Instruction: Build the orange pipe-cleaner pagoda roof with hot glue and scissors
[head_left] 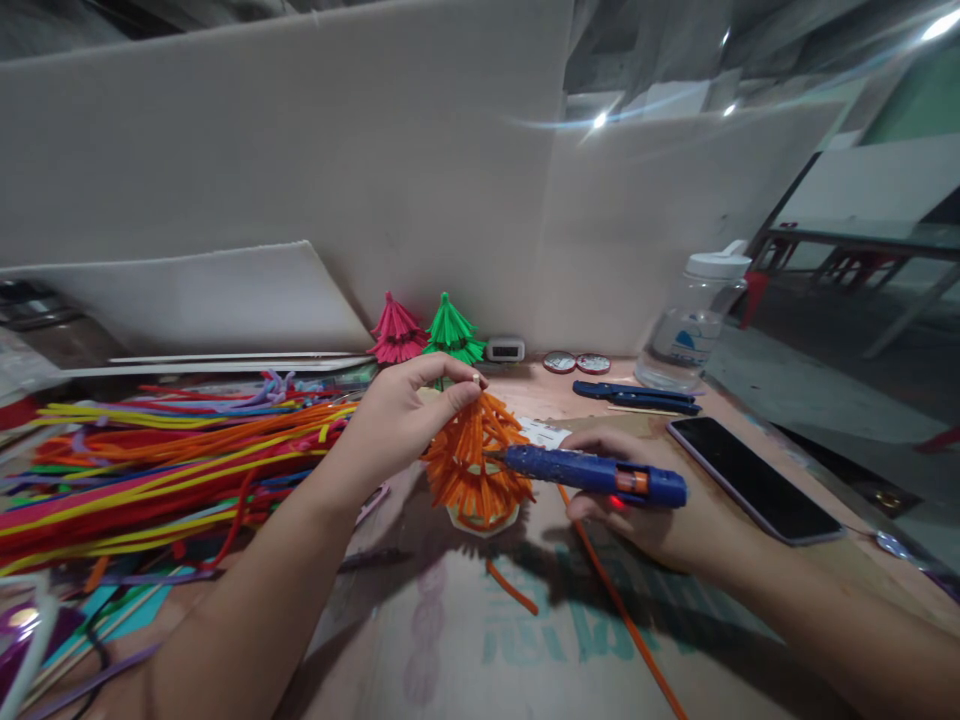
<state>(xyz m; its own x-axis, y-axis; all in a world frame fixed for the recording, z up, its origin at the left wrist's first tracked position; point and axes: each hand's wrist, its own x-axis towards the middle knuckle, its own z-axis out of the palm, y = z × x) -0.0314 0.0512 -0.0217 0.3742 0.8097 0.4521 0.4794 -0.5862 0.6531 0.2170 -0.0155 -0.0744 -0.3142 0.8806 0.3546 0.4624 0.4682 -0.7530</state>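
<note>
An orange pipe-cleaner tree [480,475] stands upright on a pale base in the middle of the cardboard. My left hand [424,400] pinches the tree's top, where a pale stick end pokes out between thumb and finger. In my right hand [630,510] is a blue hot glue gun [592,472] with a red light showing. Its nozzle points left and reaches the tree's orange strands; I cannot tell whether it touches them. A short orange pipe-cleaner piece [514,588] lies in front of the tree. A long orange pipe cleaner [626,610] runs below my right hand.
Many coloured pipe cleaners [172,470] cover the left side. Behind stand a pink tree [397,330], a green tree [453,330] and a small digital timer [505,349]. To the right are a blue utility knife [637,397], a water bottle [690,320] and a phone [754,478].
</note>
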